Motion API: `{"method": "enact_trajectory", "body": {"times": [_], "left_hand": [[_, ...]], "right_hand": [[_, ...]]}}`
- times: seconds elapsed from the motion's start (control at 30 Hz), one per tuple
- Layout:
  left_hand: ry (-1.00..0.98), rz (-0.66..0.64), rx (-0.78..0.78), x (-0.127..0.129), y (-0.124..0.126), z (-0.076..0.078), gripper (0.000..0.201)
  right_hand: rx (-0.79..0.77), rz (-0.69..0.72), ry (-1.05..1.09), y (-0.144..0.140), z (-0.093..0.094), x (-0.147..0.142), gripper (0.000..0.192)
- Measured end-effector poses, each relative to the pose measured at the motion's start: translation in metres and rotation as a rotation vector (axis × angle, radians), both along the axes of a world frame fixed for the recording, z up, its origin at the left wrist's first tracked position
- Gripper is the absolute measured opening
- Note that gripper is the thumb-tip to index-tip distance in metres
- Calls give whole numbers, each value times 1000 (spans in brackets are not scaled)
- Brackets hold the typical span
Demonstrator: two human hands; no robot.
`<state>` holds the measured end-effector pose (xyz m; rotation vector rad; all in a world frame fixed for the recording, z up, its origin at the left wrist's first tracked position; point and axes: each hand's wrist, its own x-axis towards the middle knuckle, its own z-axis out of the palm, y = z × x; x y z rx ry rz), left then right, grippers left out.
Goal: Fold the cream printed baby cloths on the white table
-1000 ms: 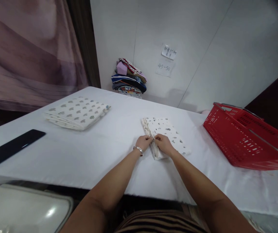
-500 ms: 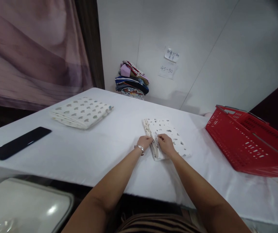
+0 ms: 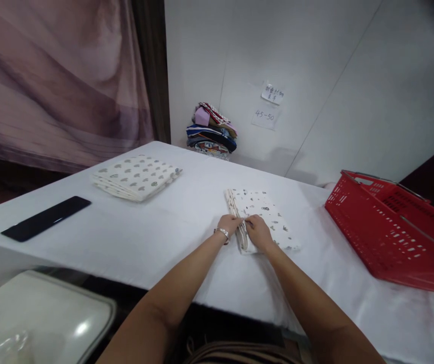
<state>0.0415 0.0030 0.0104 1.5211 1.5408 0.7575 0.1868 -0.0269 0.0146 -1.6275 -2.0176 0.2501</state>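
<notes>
A folded white cloth (image 3: pixel 257 202) with small grey and dark prints lies in front of me on the table, its stacked layers showing along the left side. My left hand (image 3: pixel 230 224), with a silver bracelet at the wrist, pinches those layered edges. Just beside it, my right hand (image 3: pixel 258 232) is closed in a pinch at the cloth's top layer near the same edge. The fingertips of both hands nearly meet, and they partly cover the fold. Farther left rests a second folded cloth (image 3: pixel 137 177), white with grey heart-like prints.
A red plastic basket (image 3: pixel 384 232) stands at the right on the white-covered table (image 3: pixel 156 232). A flat black panel (image 3: pixel 48 217) lies at the left. Against the wall is a stack of folded fabrics (image 3: pixel 211 131). A pale stool-like surface (image 3: pixel 50 313) sits at the lower left.
My right hand has shifted slightly left and down, bringing its fingertips to my left hand's at the layered edge. The whole view has shifted a little; the cloth stays in place.
</notes>
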Motion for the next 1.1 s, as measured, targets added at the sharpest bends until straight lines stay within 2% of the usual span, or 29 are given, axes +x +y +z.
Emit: {"method": "enact_trajectory", "body": {"times": [0.13,0.3,0.43,0.57,0.77,0.9,1.1], "left_hand": [[41,30,-16,-1,-4,4,17],[64,35,-32,-4,-5,10,21],[80,47,-44,-3,5,19,31],[121,64,-59,2,22,22,33],[164,106,-71,6,36,14,26],[182,122,-76,4,37,10,23],[181,140,-58,7,50,15,27]], "right_hand": [[4,19,24,0,1,0,18],[66,-8,16,-3,10,13,20],[69,-54,-130,-6,14,31,21],[32,-131,-249,-7,6,43,23],[81,-159,-299,-10,-8,42,28],[95,-163,-291,-10,-11,42,29],[119,-171,-296,-10,-13,42,28]]}}
